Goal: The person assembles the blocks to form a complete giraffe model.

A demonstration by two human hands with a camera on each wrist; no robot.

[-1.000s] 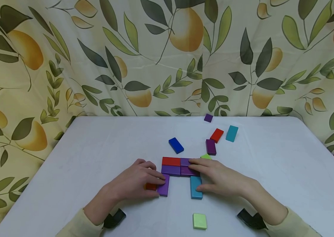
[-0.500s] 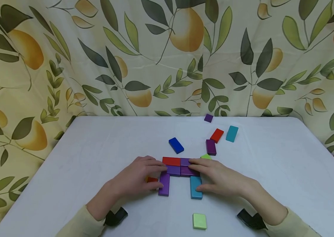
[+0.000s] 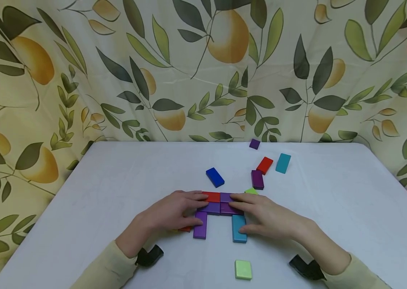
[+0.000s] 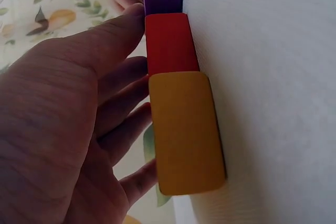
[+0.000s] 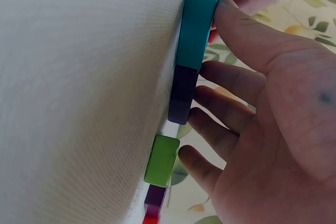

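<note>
My left hand lies flat-fingered over the left end of a group of blocks. Its fingertips touch a red block and a violet block; its thumb rests on an upright-running purple block. Under the palm, partly hidden, a red block and an orange block appear in the left wrist view. My right hand spreads its fingers over a violet block and a dark purple block, with the thumb on a teal block. Neither hand grips anything.
Loose on the white table lie a blue block, a plum block, a red one, a teal one and a small purple one. A pale green block sits in front; a green piece is partly covered.
My left hand has slid forward and right, its fingers going from the purple block up onto the red and violet blocks. The right hand stays in place.
</note>
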